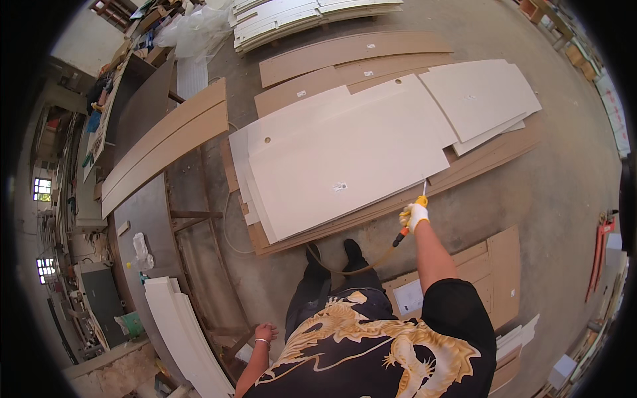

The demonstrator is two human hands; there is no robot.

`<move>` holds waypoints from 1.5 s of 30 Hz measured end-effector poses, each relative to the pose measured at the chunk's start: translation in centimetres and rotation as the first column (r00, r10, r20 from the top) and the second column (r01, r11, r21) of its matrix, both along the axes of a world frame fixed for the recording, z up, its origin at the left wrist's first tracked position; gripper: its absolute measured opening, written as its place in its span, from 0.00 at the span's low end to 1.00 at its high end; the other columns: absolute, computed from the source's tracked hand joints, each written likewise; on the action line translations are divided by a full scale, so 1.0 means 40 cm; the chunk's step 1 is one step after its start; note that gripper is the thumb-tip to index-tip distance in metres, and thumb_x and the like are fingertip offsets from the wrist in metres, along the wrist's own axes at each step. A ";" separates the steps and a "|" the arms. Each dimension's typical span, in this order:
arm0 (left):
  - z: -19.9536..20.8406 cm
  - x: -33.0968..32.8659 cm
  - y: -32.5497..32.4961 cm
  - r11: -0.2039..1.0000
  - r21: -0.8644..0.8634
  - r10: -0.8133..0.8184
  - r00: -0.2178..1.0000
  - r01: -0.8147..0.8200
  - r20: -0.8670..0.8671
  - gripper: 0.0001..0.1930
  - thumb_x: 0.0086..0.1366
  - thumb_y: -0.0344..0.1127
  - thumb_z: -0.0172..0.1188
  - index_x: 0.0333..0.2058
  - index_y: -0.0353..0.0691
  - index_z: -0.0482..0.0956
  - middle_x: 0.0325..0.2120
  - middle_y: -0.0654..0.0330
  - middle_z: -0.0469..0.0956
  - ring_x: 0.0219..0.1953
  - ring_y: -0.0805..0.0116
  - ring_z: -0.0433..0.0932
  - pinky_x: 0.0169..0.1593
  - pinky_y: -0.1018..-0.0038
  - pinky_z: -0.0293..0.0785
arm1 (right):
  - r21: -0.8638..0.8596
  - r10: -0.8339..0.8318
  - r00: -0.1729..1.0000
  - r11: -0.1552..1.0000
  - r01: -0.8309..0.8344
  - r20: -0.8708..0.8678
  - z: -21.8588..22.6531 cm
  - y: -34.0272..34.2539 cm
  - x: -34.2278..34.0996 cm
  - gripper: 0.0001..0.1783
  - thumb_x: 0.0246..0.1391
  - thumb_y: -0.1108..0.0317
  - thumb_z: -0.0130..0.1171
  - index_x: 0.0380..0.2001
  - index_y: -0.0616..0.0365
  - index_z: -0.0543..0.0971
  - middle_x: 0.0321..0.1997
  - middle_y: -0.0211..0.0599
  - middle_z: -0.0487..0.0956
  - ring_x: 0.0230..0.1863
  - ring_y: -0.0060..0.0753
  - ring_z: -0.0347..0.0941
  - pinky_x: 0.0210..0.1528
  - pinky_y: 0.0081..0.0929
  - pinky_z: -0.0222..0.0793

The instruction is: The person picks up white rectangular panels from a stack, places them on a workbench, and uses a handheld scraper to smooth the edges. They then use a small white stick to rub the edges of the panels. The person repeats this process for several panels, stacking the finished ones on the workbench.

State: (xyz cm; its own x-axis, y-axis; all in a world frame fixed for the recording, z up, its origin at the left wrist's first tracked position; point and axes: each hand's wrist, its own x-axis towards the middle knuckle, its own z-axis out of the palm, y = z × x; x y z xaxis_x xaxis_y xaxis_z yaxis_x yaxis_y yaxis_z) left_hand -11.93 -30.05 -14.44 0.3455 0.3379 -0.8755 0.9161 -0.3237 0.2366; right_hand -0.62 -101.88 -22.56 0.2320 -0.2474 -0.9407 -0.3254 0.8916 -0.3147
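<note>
My right hand [415, 214], in a white and yellow work glove, is closed round an air blow gun [424, 187]. Its thin nozzle points at the near edge of a large pale panel [352, 156], close to a notched corner. From the gun's orange and black fitting [400, 237], an air hose [358, 270] loops back past my feet. My bare left hand [266, 332] hangs low by my side, fingers loosely bent and apart, with nothing visible in it. The pale panel lies on brown boards [471, 166], and a smaller pale panel [478, 93] lies at its right.
A workbench [149, 219] along the left carries long brown strips [166, 146] and a plastic bottle [142, 252]. White panels [179, 325] lean beside it. Brown boards [504, 265] lie on the floor at right, red clamps [599, 255] farther out. Another panel stack [292, 20] stands beyond.
</note>
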 end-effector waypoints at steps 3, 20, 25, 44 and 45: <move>0.024 -0.075 -0.088 0.983 -0.054 -0.172 0.981 0.177 0.087 0.16 0.73 0.37 0.56 0.53 0.35 0.81 0.37 0.55 0.86 0.30 0.65 0.85 0.29 0.71 0.79 | 0.233 0.043 0.997 0.971 -0.056 0.060 -0.120 0.339 0.014 0.05 0.57 0.73 0.49 0.31 0.50 0.65 0.23 0.40 0.63 0.16 0.35 0.56 0.17 0.31 0.53; 0.145 -0.218 -0.072 0.992 0.047 -0.124 0.974 0.117 0.189 0.18 0.73 0.36 0.54 0.57 0.34 0.78 0.40 0.55 0.86 0.36 0.66 0.85 0.36 0.72 0.80 | 0.210 0.157 0.985 0.968 -0.137 -0.078 -0.158 0.357 0.077 0.12 0.59 0.67 0.49 0.22 0.49 0.62 0.16 0.31 0.59 0.13 0.28 0.52 0.15 0.28 0.48; 0.147 -0.330 -0.046 0.837 0.158 -0.539 0.838 0.524 0.078 0.19 0.73 0.37 0.54 0.57 0.34 0.78 0.39 0.56 0.86 0.36 0.67 0.85 0.37 0.72 0.80 | 0.115 -0.063 0.992 0.990 0.075 -0.108 -0.137 0.194 -0.001 0.09 0.59 0.69 0.50 0.25 0.53 0.65 0.18 0.33 0.63 0.13 0.30 0.55 0.16 0.29 0.52; 0.113 -0.216 -0.161 0.977 0.051 0.164 0.889 -0.205 0.427 0.14 0.70 0.38 0.57 0.47 0.35 0.83 0.35 0.57 0.86 0.36 0.69 0.85 0.38 0.73 0.78 | 0.103 0.471 0.879 0.873 -0.477 0.077 -0.141 0.372 0.340 0.08 0.55 0.72 0.51 0.26 0.49 0.64 0.18 0.32 0.64 0.14 0.29 0.58 0.15 0.29 0.52; 0.100 -0.260 -0.168 0.976 0.075 0.155 0.895 -0.205 0.419 0.13 0.70 0.38 0.58 0.44 0.36 0.84 0.34 0.57 0.86 0.35 0.68 0.85 0.39 0.72 0.78 | -0.105 0.376 0.925 0.919 -0.380 -0.052 -0.137 0.292 0.361 0.11 0.56 0.70 0.50 0.23 0.45 0.60 0.18 0.28 0.61 0.14 0.26 0.53 0.16 0.27 0.48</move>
State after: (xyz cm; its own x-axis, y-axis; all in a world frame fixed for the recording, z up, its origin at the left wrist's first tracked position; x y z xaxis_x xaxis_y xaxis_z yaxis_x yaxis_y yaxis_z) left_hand -22.35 -36.79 -10.43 0.5875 0.5170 -0.6225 0.7920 -0.2096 0.5734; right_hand 13.80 -90.20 -28.03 0.3009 -0.2499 -0.9203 -0.6422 0.6603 -0.3893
